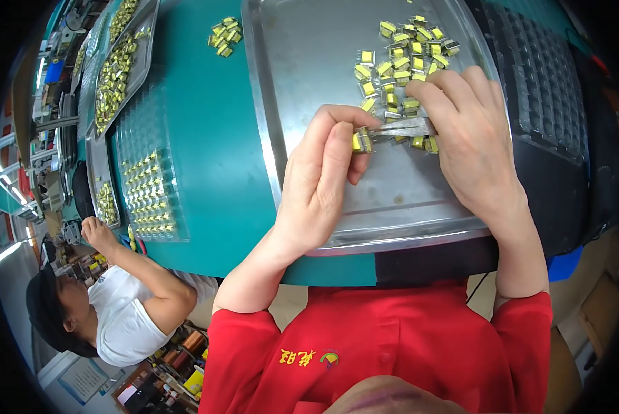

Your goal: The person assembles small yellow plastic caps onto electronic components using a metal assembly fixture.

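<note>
My left hand (315, 176) pinches a small yellow-taped transformer (360, 142) with thin metal pins between thumb and fingers, above the near part of a metal tray (309, 90). In my right hand (472, 141) is a pair of metal tweezers (407, 127). Their narrow end points left and meets the transformer's pin side; my fingers partly hide the exact contact. Just beyond both hands, a loose pile of similar transformers (399, 62) lies in the tray, and some of it is covered by my right hand.
On the green table (216, 138) sits a small cluster of transformers (224, 36). Left of it are a clear blister tray (151, 186), partly filled, and a metal tray (120, 76) of parts. Another blister tray (544, 83) stands right. A co-worker (133, 303) sits at left.
</note>
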`<state>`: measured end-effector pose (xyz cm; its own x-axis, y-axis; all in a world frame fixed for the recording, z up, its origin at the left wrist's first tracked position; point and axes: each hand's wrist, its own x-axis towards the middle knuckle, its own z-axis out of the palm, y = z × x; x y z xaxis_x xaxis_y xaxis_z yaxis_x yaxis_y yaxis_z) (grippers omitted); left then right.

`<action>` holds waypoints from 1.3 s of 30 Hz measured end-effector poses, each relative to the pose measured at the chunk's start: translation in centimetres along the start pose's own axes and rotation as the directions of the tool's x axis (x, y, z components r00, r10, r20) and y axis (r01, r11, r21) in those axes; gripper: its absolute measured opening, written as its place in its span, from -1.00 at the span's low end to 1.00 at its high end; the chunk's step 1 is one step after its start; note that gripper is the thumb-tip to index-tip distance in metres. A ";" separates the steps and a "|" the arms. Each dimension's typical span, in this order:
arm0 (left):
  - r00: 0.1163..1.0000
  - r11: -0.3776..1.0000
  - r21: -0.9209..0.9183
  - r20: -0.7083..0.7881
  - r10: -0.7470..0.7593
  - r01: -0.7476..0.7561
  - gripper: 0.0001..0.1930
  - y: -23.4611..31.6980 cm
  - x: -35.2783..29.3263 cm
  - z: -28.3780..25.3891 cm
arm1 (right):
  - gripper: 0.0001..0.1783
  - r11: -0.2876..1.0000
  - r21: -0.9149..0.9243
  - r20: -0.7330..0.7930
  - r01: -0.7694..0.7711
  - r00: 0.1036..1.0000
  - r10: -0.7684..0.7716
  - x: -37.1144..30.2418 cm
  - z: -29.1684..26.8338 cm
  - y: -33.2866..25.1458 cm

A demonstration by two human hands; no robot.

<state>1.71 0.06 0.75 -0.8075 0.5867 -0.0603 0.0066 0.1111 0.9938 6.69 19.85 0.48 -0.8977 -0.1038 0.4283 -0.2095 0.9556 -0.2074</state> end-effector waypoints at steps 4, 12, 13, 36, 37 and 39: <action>0.999 0.998 0.028 0.020 0.050 -0.051 -0.66 -0.3 0.0 -0.1 | -0.64 1.000 -0.012 0.007 0.007 1.000 -0.007 0.0 0.0 -0.1; 0.998 0.995 0.068 0.016 0.068 -0.069 -0.67 -0.2 0.0 -0.1 | -0.60 1.000 -0.017 0.005 0.020 1.000 -0.020 -0.1 0.1 -0.2; 0.998 0.995 0.074 0.017 0.063 -0.064 -0.67 -0.1 -0.1 0.0 | -0.60 1.000 -0.022 0.022 0.021 1.000 -0.020 0.0 0.1 -0.2; 0.993 0.991 0.066 -0.007 0.119 -0.118 -0.66 -0.1 0.2 -0.3 | -0.70 0.997 -0.054 -0.009 0.057 0.998 -0.058 0.4 0.2 -0.1; 0.993 0.990 0.073 -0.010 0.119 -0.118 -0.67 -0.1 0.2 -0.2 | -0.70 0.997 -0.049 -0.009 0.056 0.998 -0.057 0.4 0.2 -0.1; 0.993 0.990 0.079 -0.014 0.117 -0.116 -0.67 -0.1 0.2 -0.3 | -0.70 0.997 -0.043 -0.007 0.056 0.998 -0.057 0.3 0.2 -0.2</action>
<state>1.41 -0.07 0.63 -0.8091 0.5848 0.0581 0.1466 0.1051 0.9836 6.38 19.60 0.49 -0.8817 -0.1560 0.4454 -0.2428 0.9592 -0.1447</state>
